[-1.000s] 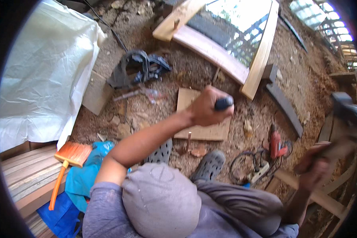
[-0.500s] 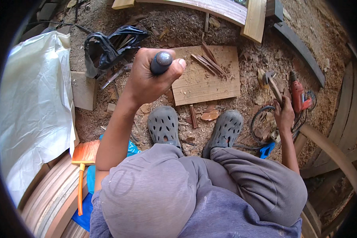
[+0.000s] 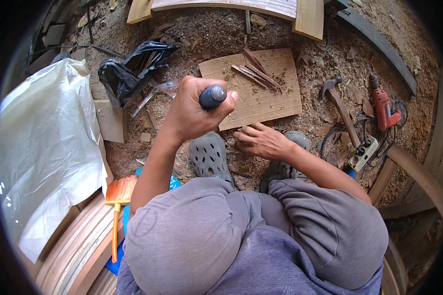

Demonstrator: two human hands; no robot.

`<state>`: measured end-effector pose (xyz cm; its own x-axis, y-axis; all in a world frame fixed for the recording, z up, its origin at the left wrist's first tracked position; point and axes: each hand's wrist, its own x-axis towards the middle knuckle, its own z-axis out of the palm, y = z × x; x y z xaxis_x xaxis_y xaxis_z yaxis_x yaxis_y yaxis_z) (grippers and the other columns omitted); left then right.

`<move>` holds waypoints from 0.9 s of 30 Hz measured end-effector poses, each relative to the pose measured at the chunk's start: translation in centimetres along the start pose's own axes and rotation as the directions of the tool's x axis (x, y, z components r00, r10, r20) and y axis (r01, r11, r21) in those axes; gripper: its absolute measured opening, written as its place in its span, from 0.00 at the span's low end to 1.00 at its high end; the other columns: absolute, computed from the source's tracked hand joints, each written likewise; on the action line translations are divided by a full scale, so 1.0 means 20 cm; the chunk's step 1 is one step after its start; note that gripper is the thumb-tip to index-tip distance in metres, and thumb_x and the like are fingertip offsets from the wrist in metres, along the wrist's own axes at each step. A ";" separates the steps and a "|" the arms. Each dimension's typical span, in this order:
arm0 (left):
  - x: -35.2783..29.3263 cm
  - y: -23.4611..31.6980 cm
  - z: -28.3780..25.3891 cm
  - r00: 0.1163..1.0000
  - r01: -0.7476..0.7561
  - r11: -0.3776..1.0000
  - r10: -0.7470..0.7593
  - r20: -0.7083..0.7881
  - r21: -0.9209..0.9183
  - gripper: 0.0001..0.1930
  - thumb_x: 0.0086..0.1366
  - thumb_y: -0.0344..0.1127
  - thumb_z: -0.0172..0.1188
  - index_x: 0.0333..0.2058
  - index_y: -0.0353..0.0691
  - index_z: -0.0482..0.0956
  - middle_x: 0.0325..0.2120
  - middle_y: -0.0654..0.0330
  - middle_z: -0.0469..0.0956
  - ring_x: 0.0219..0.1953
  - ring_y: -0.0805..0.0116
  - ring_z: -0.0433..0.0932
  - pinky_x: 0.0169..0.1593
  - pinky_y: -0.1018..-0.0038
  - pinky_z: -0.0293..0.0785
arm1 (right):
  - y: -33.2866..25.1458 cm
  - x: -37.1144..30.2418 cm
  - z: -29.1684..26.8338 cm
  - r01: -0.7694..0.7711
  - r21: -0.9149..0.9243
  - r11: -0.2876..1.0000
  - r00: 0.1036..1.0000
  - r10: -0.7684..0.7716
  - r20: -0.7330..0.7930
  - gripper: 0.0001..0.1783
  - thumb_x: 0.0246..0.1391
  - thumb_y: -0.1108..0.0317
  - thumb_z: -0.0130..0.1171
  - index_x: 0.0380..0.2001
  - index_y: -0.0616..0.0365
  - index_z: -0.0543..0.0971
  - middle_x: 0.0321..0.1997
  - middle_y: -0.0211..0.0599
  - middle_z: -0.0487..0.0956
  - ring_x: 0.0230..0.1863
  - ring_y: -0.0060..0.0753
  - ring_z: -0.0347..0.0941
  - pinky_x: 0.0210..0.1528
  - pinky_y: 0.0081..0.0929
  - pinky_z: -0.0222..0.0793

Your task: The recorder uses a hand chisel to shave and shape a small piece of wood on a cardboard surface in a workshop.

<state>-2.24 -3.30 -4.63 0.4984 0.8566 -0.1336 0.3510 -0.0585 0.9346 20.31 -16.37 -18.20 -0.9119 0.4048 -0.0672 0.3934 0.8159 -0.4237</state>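
— So, what has changed in the last second?
— Earlier the right hand (image 3: pixel 261 141) was out by the hammer (image 3: pixel 337 101) and red drill (image 3: pixel 384 105); now it rests low at the near edge of the wooden board (image 3: pixel 253 86), just above the grey clogs (image 3: pixel 209 157), fingers loosely spread and holding nothing.
— And the left hand (image 3: pixel 192 110)?
— Raised as before, fingers pressed together around a dark tool handle (image 3: pixel 212 96); its working end is hidden.
— Meaning?
— Probably the hammer has been set down on the sawdust floor, and the work is shifting to the board with its reddish wood strips (image 3: pixel 256 73).
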 end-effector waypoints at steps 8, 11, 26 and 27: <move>-0.02 0.03 -0.03 1.000 0.024 1.000 -0.024 -0.008 -0.006 0.11 0.65 0.38 0.70 0.30 0.36 0.82 0.23 0.62 0.78 0.27 0.77 0.75 0.33 0.75 0.72 | 0.08 -0.07 -0.39 -0.187 0.483 0.855 0.875 0.369 -0.314 0.14 0.59 0.69 0.64 0.48 0.55 0.83 0.53 0.37 0.79 0.52 0.40 0.77 0.51 0.37 0.74; 0.01 0.01 0.01 0.999 0.026 0.999 -0.025 0.034 -0.042 0.19 0.64 0.37 0.72 0.51 0.35 0.84 0.37 0.59 0.86 0.41 0.74 0.82 0.46 0.75 0.77 | 0.13 -0.05 -0.57 -0.226 0.719 0.657 0.691 0.629 -0.357 0.12 0.67 0.69 0.61 0.47 0.67 0.82 0.37 0.37 0.83 0.36 0.36 0.80 0.38 0.33 0.75; 0.10 0.08 0.15 0.994 0.103 0.974 -0.105 -0.001 -0.200 0.15 0.66 0.39 0.72 0.42 0.31 0.87 0.31 0.59 0.87 0.33 0.77 0.82 0.38 0.76 0.79 | 0.08 0.01 -0.76 -0.099 0.970 0.223 0.524 0.840 -0.140 0.17 0.66 0.60 0.65 0.47 0.66 0.84 0.34 0.34 0.84 0.36 0.22 0.78 0.38 0.23 0.74; 0.09 0.07 0.16 0.994 0.104 0.980 -0.108 -0.016 -0.169 0.15 0.66 0.39 0.72 0.42 0.32 0.87 0.31 0.58 0.87 0.33 0.77 0.83 0.38 0.76 0.79 | 0.08 0.01 -0.77 -0.142 0.973 0.185 0.493 0.865 -0.092 0.17 0.65 0.60 0.67 0.45 0.65 0.84 0.35 0.34 0.85 0.37 0.22 0.78 0.39 0.23 0.74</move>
<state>1.79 -3.42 -4.55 0.4446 0.8661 -0.2285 0.2618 0.1183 0.9578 22.53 -8.59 -5.07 -0.0982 0.9436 -0.3162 0.0885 -0.3082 -0.9472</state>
